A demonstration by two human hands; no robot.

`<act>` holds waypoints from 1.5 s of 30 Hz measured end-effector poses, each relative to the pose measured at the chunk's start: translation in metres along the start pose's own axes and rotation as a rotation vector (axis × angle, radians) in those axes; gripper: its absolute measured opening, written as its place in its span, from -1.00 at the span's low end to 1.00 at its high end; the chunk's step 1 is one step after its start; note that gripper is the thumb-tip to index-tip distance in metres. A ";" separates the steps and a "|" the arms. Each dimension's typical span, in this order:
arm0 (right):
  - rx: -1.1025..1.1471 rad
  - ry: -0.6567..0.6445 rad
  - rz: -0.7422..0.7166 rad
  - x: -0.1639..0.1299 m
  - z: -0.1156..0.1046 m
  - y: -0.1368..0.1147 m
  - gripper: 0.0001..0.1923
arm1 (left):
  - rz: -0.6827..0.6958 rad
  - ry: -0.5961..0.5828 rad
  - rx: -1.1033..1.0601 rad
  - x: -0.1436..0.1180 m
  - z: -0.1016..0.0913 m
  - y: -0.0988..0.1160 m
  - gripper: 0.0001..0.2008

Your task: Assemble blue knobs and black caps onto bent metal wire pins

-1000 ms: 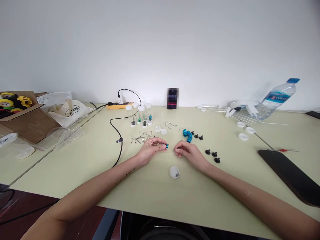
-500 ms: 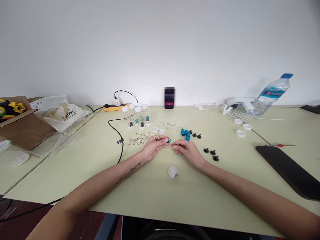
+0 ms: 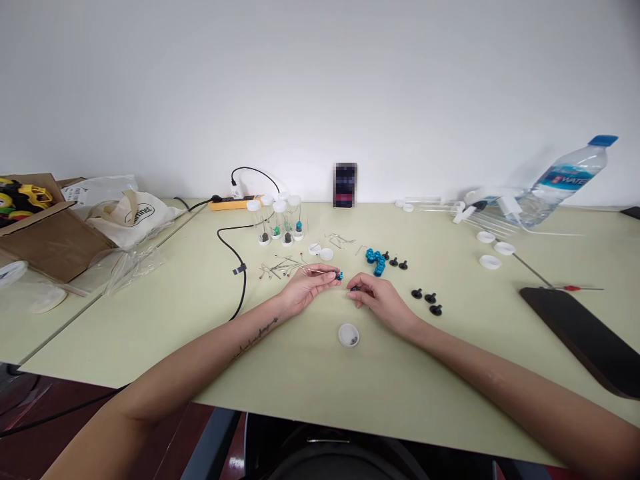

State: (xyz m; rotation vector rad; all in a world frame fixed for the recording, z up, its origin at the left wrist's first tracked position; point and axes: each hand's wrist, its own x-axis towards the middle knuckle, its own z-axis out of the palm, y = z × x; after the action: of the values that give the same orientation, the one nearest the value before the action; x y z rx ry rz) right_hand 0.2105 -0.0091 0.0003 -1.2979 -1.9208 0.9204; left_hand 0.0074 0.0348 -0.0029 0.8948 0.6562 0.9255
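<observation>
My left hand point(image 3: 307, 288) pinches a small blue metallic part point(image 3: 340, 275) with a thin metal rod running back over the fingers. Facing it, a short gap away, my right hand point(image 3: 374, 293) is closed on a small black part point(image 3: 355, 289), mostly hidden by the fingers. Beyond the right hand lies a cluster of blue metallic parts point(image 3: 379, 267). Black disc-shaped pieces with stems point(image 3: 431, 298) lie to its right. Thin metal rods point(image 3: 280, 266) are scattered behind my left hand. Nearer me sits a white round cap point(image 3: 349, 335) with tiny bits in it.
Clear tubes with white caps point(image 3: 287, 230) stand at the back left by an orange power strip point(image 3: 235, 203). A phone point(image 3: 345, 185) leans against the wall. At right are a tilted water bottle point(image 3: 570, 180), white caps point(image 3: 490, 262) and a dark slab point(image 3: 580, 340). A cardboard box point(image 3: 50, 247) is left.
My right fingers have drawn slightly apart from the blue part, and the black part shows more between them. The whole view has shifted a little.
</observation>
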 end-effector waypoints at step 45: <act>0.066 0.336 -0.341 -0.007 0.006 0.009 -0.82 | -0.048 -0.032 -0.116 -0.011 0.009 -0.011 -0.79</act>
State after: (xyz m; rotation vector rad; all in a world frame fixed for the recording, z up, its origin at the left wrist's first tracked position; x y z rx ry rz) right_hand 0.2122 -0.0144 -0.0109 -0.9738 -1.7560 0.5492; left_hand 0.0136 0.0184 -0.0070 0.7854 0.5886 0.8954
